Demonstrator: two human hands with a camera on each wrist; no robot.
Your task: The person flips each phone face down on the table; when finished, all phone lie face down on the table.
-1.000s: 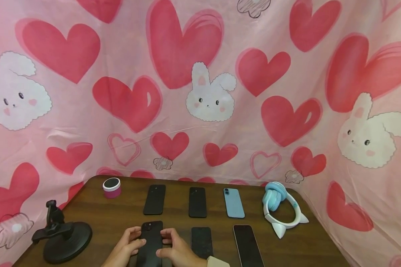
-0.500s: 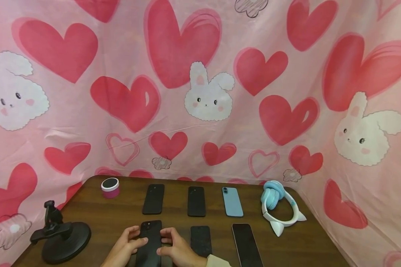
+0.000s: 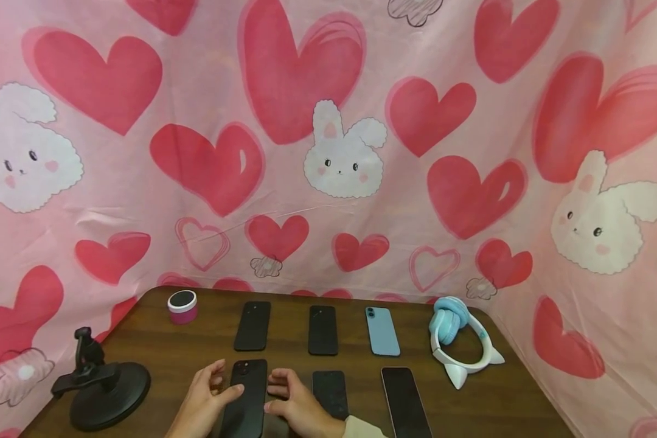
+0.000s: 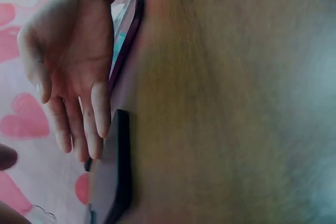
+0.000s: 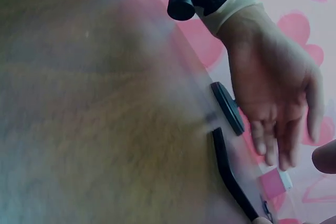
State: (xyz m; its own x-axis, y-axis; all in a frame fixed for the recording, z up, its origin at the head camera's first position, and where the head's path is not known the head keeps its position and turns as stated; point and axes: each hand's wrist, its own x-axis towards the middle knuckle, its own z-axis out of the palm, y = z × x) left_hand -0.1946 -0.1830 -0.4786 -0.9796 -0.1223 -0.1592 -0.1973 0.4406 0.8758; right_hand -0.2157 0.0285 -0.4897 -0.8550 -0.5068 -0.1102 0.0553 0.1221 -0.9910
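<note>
A black phone (image 3: 244, 398) lies back side up on the wooden table, its camera lenses toward the far end. My left hand (image 3: 202, 398) is at its left side, fingers extended and the thumb tip over the phone's left edge; whether it touches, I cannot tell. On the right side my right hand (image 3: 301, 404) stands with fingers loosely straight, its fingertips slightly apart from the phone. The left wrist view shows the right hand (image 4: 79, 56) with palm visible and fingers extended beside the phone (image 4: 118, 166). In the right wrist view the left hand (image 5: 273, 82) is likewise extended.
Behind lie two black phones (image 3: 253, 326) (image 3: 323, 330) and a light blue phone (image 3: 382, 331). To the right are a dark phone (image 3: 330, 393), a larger phone (image 3: 406, 403) and cat-ear headphones (image 3: 462, 347). A black stand (image 3: 109, 395) and a pink-and-white round container (image 3: 183, 307) are left.
Both hands held the black phone by its sides earlier; now the fingers have loosened and spread outward, the right hand moving slightly right. The phone has stayed nearly in place.
</note>
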